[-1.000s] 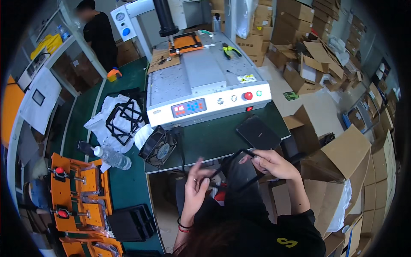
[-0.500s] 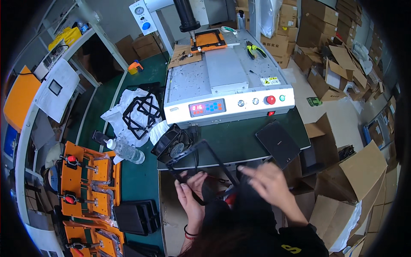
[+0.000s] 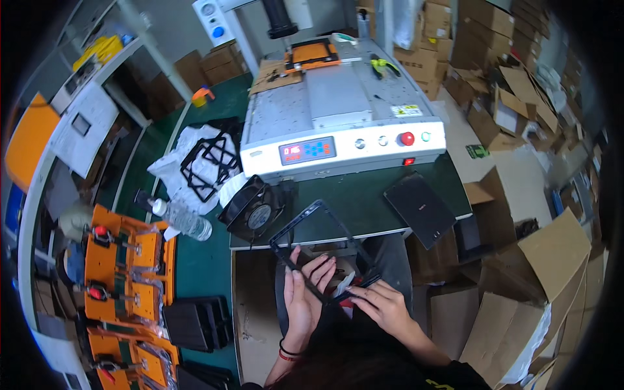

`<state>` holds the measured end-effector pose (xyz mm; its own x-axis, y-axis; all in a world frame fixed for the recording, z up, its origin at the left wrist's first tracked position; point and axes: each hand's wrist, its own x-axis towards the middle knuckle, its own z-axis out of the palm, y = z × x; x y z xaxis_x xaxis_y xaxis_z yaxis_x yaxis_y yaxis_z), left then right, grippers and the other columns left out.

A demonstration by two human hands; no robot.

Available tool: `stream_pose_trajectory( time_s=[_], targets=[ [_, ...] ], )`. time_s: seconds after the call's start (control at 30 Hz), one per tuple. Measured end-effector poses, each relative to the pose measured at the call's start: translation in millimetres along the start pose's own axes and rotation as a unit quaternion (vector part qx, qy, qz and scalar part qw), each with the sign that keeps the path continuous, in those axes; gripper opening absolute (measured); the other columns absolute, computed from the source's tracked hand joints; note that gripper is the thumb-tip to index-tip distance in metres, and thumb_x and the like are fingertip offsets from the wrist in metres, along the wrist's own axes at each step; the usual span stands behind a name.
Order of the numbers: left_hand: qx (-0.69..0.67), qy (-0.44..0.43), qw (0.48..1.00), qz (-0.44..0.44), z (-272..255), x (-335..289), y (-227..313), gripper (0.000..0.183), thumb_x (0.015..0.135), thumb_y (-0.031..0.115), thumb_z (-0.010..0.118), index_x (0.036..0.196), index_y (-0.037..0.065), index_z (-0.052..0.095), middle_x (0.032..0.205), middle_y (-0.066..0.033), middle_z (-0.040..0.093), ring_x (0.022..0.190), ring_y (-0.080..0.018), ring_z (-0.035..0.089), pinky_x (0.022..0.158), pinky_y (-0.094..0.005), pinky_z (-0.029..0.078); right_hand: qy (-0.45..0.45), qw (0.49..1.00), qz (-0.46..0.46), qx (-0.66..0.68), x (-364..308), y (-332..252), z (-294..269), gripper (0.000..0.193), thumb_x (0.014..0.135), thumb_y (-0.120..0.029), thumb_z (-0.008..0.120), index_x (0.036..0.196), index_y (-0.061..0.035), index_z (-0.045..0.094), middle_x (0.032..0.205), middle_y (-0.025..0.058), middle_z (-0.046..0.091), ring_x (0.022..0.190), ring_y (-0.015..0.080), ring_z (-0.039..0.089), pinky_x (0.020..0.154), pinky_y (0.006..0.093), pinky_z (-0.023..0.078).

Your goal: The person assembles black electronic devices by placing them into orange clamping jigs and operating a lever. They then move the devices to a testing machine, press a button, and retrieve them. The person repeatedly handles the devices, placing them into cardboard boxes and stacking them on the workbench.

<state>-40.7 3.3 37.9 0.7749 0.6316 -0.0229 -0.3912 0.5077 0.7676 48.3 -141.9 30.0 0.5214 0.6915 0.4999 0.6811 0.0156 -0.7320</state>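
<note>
Left hand [image 3: 303,298] and right hand [image 3: 385,304] grip one black rectangular frame [image 3: 349,236], pinching it by the table's [image 3: 367,201] near edge, while similar frames [image 3: 214,168] lie unheld toward its left edge.

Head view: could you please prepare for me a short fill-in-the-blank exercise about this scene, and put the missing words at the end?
1. Of the left hand and the right hand, ____ touch the black frame.
2. The largest round button on the front of the machine is coloured ____.
3. In the picture, the fan is to the ____ of the flat black box.
4. The clamping fixtures are mainly ____ in colour.

Missing words: both; red; left; orange.
</note>
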Motion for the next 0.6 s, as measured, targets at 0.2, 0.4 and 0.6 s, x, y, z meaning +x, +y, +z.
stream_pose_trajectory(
  time_s=[0.2,0.4,0.6],
  targets=[
    [0.121,-0.080,0.989,0.028,-19.9,-11.5,10.7,0.049,0.103,0.020,0.027,0.149,0.006,0.014,0.137,-0.0211,0.043,0.123,-0.0282,0.048,0.104,-0.0378,0.037,0.032,0.988,0.125,0.079,-10.0,1.9,4.0,0.019,0.077,0.005,0.066,0.095,0.0019,0.068,0.084,0.0117,0.067,0.072,0.0187,0.062,0.069,0.0270,0.048],
    [0.362,0.119,0.924,0.023,-66.8,-83.1,9.1,0.047,0.100,0.019,0.038,0.143,0.001,0.028,0.125,-0.0183,0.055,0.116,-0.0259,0.055,0.100,-0.0340,0.040,0.035,0.960,0.190,0.204,20.4,24.4,21.0,0.021,0.088,0.004,0.056,0.107,0.0053,0.063,0.096,0.0079,0.066,0.078,0.0112,0.060,0.072,0.0227,0.049],
    [0.540,0.289,0.791,0.006,-104.3,-138.9,-47.4,0.032,0.095,0.014,0.047,0.124,-0.001,0.048,0.118,-0.0201,0.057,0.110,-0.0323,0.057,0.095,-0.0371,0.045,0.034,0.978,0.140,0.151,48.4,47.9,10.7,0.023,0.094,-0.003,0.053,0.112,0.0081,0.061,0.101,0.0117,0.066,0.082,0.0132,0.062,0.076,0.0250,0.051]
  ],
)
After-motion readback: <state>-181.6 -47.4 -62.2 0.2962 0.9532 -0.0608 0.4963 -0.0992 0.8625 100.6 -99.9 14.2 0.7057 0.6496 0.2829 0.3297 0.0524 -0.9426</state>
